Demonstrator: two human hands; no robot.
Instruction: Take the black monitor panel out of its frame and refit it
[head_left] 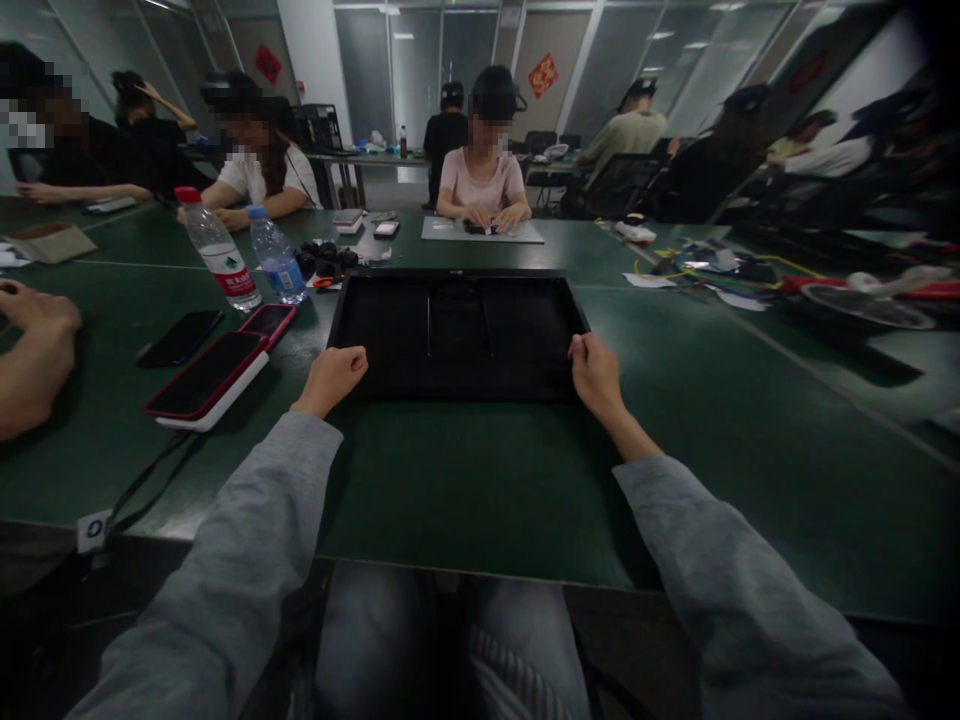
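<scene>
1. Tabletop in green is stretching toward its near edge at six o'clock from the black tray, and toward cables at two.
2. Phones are lying at nine o'clock, bottles standing at ten, a co-worker's board lying at twelve.
3. The black tray is lying straight ahead, open side facing up, long axis running nine to three.
4. Left hand is resting at the nine-o'clock edge, fingers curled; whether they're gripping, I can't tell.
5. Right hand is pinching the three-o'clock rim.
</scene>
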